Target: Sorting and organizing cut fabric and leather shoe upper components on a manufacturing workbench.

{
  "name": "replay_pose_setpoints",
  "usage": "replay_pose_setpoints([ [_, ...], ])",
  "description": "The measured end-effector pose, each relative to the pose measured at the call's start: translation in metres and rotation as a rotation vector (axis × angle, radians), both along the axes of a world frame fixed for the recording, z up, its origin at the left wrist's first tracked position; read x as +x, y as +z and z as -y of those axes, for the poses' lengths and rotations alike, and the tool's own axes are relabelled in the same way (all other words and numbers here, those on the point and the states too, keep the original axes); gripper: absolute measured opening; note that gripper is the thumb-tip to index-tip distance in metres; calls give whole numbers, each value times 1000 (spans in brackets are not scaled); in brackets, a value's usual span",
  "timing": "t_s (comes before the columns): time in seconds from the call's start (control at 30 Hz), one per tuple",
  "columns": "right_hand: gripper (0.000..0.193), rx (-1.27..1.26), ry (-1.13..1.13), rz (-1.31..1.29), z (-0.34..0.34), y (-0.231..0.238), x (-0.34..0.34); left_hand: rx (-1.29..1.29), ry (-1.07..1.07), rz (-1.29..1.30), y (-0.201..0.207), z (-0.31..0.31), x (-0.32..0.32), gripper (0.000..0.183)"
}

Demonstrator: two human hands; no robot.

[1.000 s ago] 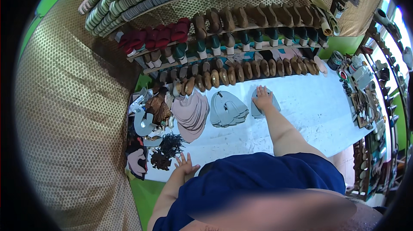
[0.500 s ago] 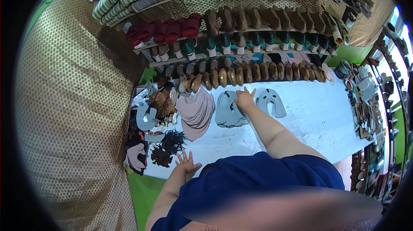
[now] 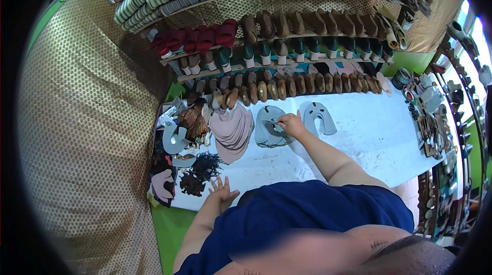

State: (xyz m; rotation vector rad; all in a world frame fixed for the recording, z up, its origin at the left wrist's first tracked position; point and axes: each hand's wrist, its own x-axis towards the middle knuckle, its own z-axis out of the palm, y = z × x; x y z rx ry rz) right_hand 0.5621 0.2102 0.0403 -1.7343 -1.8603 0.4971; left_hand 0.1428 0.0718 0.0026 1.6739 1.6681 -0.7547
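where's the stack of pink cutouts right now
In the head view the pink stack lies on the white table, left of the grey stack under the right hand.

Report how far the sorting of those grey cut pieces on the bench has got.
Looks done: one grey horseshoe piece lies apart on the white bench. In hand: the right hand pinches a piece atop the grey stack; the left hand rests flat on the bench edge. Left: the rest of that stack, untouched pink stack.
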Motion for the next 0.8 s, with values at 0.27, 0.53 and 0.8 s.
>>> replay_pose_setpoints([
  [0.27, 16, 44, 208, -34, 55, 56, -24, 76, 13, 45, -1, 9, -3, 112],
  [0.53, 15, -6, 299, 7, 113, 116, -64, 559, -130, 5, 6, 46, 9, 98],
  [0.8, 12, -140, 376, 13, 158, 128, -111, 920, -197, -15, 27, 2, -26, 73],
])
